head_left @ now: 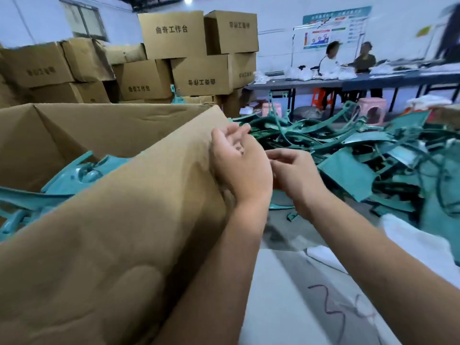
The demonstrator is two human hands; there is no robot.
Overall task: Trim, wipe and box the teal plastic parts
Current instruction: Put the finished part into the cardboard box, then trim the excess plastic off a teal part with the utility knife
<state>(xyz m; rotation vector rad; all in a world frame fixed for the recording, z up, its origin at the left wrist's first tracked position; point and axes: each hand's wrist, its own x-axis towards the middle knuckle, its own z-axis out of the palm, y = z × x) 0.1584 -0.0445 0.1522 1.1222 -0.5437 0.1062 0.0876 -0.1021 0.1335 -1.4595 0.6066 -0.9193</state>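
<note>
left hand (pixel 240 165) relaxed by box flap (pixel 139 195), right hand (pixel 295 174) curled, maybe empty, teal parts (pixel 348 155) behind

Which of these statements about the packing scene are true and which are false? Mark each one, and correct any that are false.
1. The open cardboard box already has teal parts inside. True.
2. The left hand grips a pair of scissors. False: no tool shows in it; its fingers are relaxed beside the box flap.
3. A heap of loose teal parts lies to the right of the box. True.
4. The right hand rests on that heap. False: it hangs in the air close to the left hand.
5. The stacked boxes behind are blue plastic crates. False: they are brown printed cardboard.
</note>
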